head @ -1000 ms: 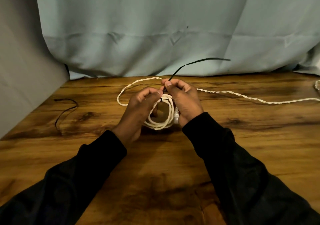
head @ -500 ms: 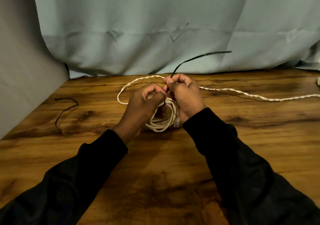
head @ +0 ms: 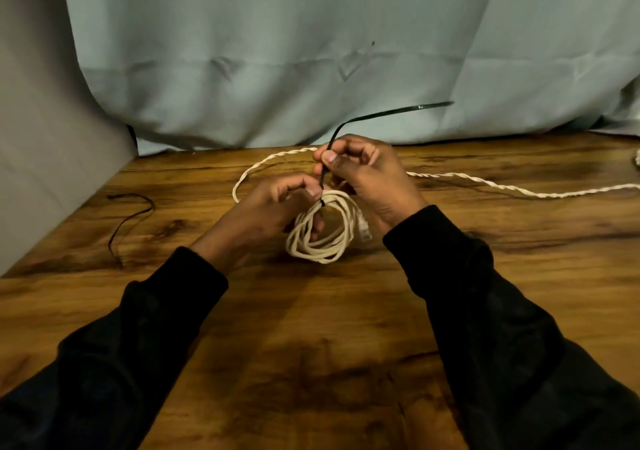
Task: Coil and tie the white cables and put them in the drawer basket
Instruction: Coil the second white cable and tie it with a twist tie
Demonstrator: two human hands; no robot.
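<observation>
Coil (head: pixel 320 231): a bundle of white cable loops, held up on edge just above the table (head: pixel 311 328), between the two hands.
Tie (head: pixel 381 114): a black zip tie looped around the top of the coil; its long tail rises from the loops, bends, and sticks out to the right in front of the cloth (head: pixel 311 51).
Left hand (head: pixel 266 214): fingers curled, thumb and forefinger pinching the coil right at the point where the tie wraps it.
Right hand (head: pixel 367 176): thumb and forefinger clamped on the tie's tail just above the coil, the other fingers curled in.
Plug (head: pixel 363 230): a clear connector hangs at the coil's right side, just under the right wrist.
Loose cable (head: pixel 485 183): a twisted white cable lies flat on the table behind the hands, curving from the left of the coil and running off to the right edge.
Spare tie (head: pixel 131 217): another thin black strip lies on the table well to the left, near the grey wall (head: pixel 41 138).
Sleeves (head: pixel 485 311): both arms are in black sleeves.
</observation>
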